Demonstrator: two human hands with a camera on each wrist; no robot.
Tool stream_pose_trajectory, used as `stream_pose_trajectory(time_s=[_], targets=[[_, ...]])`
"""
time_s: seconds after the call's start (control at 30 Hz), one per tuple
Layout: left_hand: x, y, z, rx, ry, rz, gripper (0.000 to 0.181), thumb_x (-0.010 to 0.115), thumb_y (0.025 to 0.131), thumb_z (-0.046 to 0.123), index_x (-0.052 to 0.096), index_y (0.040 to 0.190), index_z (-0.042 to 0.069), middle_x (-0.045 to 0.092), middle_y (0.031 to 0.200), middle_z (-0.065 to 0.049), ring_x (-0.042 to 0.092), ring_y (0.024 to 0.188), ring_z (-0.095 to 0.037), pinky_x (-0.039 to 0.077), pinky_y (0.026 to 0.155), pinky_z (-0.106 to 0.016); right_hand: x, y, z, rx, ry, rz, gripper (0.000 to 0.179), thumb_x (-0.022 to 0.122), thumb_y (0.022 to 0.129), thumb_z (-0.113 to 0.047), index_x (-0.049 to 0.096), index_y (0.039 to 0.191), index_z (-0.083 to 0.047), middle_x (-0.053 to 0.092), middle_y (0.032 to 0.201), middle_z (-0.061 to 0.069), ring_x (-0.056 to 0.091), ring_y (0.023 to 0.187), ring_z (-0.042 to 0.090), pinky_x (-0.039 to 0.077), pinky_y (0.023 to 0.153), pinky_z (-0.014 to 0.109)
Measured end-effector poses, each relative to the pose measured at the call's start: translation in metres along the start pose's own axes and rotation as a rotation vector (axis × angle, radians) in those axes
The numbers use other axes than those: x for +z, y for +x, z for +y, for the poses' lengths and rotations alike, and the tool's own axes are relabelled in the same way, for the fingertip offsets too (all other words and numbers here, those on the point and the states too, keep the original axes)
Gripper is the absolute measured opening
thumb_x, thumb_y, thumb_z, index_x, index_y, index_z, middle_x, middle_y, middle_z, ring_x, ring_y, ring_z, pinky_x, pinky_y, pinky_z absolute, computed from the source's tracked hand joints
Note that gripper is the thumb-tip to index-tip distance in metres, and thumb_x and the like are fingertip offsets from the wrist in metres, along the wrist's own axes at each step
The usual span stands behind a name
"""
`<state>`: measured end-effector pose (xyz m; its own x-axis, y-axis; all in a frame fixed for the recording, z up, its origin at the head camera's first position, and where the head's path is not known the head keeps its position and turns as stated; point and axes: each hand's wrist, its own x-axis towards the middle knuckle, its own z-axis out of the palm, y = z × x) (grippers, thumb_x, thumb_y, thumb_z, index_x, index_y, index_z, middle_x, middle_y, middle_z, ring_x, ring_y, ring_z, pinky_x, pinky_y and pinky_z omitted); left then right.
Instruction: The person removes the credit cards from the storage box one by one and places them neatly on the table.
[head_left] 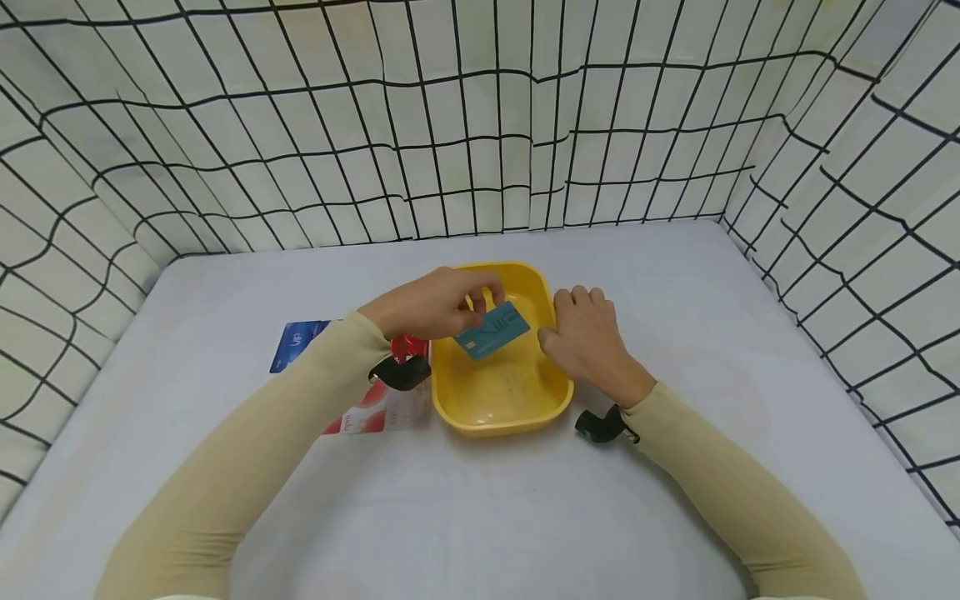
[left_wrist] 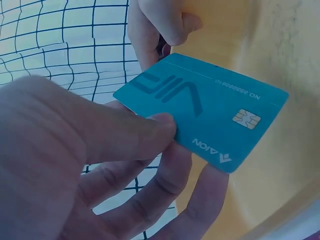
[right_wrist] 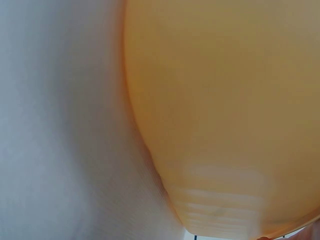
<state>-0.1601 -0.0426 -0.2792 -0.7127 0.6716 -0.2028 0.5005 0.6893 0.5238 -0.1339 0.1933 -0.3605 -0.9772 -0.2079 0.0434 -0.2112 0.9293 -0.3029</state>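
My left hand [head_left: 442, 304] pinches a teal card [head_left: 495, 329] by one edge, over the yellow basin [head_left: 501, 400]. Close up in the left wrist view, the thumb presses on the card's face [left_wrist: 215, 100], with fingers behind it; a chip and the letters VIP show. On the basin's right side, my right hand [head_left: 591, 342] grips the rim, its thumb towards the inside. The right wrist view is filled mostly by the basin's outer wall [right_wrist: 220, 100], and that hand is nearly all out of it.
Left of the basin lie a blue card [head_left: 294, 343], a red item [head_left: 409, 343] and a pink-and-red flat packet [head_left: 371, 414], partly hidden by the left forearm. White cloth [head_left: 465, 517] covers the table. Walls with a black grid [head_left: 465, 142] stand behind and at both sides.
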Motion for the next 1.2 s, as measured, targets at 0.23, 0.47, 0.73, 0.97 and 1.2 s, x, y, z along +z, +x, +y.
stream_pose_trajectory(time_s=[0.23,0.47,0.73,0.97,1.2], targets=[[0.001,-0.009,-0.008,-0.049,-0.117,0.038,0.034,0.062,0.100,0.008,0.059,0.130,0.023,0.068,0.119,-0.008,0.069,0.106,-0.027,0.064,0.086,-0.034,-0.001,-0.001,-0.001,0.007,0.000,-0.007,0.024,0.047,0.092,-0.027,0.052,0.097,-0.005,0.046,0.089,0.012,0.039,0.089,0.031,0.028,0.077,0.039],[-0.001,-0.026,-0.018,-0.078,-0.231,0.079,0.032,0.063,0.101,0.014,0.056,0.130,0.026,0.065,0.123,-0.009,0.068,0.108,-0.028,0.065,0.084,-0.035,-0.001,-0.001,-0.001,0.009,-0.008,-0.007,0.024,0.046,0.092,-0.027,0.052,0.099,-0.004,0.046,0.089,0.012,0.039,0.089,0.031,0.028,0.077,0.039],[-0.002,-0.044,-0.034,-0.060,-0.298,0.120,0.032,0.066,0.100,0.014,0.055,0.129,0.022,0.065,0.119,-0.011,0.068,0.108,-0.030,0.065,0.086,-0.039,0.000,-0.001,-0.001,0.005,-0.010,-0.005,0.022,0.047,0.092,-0.026,0.052,0.097,-0.005,0.045,0.088,0.012,0.038,0.087,0.031,0.027,0.076,0.039],[-0.003,-0.055,-0.049,-0.087,-0.359,0.147,0.032,0.064,0.099,0.015,0.055,0.128,0.022,0.066,0.119,-0.009,0.070,0.106,-0.029,0.063,0.093,-0.043,0.000,-0.001,0.002,0.000,0.003,0.004,0.022,0.045,0.090,-0.025,0.051,0.094,-0.005,0.045,0.086,0.012,0.038,0.086,0.031,0.025,0.075,0.038],[-0.002,-0.071,-0.067,-0.118,-0.453,0.191,0.034,0.065,0.101,0.021,0.052,0.132,0.019,0.062,0.123,-0.010,0.071,0.103,-0.028,0.064,0.088,-0.037,0.000,-0.001,0.002,-0.014,0.013,0.018,0.021,0.045,0.089,-0.025,0.051,0.092,-0.005,0.045,0.085,0.011,0.038,0.085,0.031,0.024,0.074,0.037]])
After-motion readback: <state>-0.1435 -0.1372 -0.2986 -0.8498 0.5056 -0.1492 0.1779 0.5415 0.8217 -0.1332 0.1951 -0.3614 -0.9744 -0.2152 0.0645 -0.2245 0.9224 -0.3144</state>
